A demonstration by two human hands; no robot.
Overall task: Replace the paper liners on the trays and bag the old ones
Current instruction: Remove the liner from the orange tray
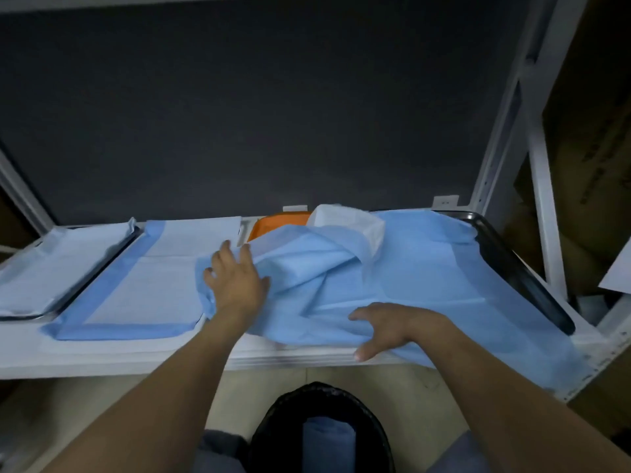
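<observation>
A large crumpled blue paper liner point(403, 268) lies over the dark tray point(532, 278) at the right of the white shelf. My left hand point(235, 281) presses flat on the liner's bunched left end, fingers spread. My right hand point(396, 327) grips the liner's front edge at the shelf's lip, with fingers curled into the paper. A flat liner with a darker blue border point(143, 281) covers the middle spot. Another pale liner sits on the left tray point(51, 268). On the floor below stands a black bag point(324, 428) with blue paper inside.
An orange tray point(273, 225) and a white folded sheet point(345, 220) sit behind the crumpled liner. White rack posts point(543, 186) rise at the right, with cardboard boxes point(594, 138) beyond them. A dark wall backs the shelf.
</observation>
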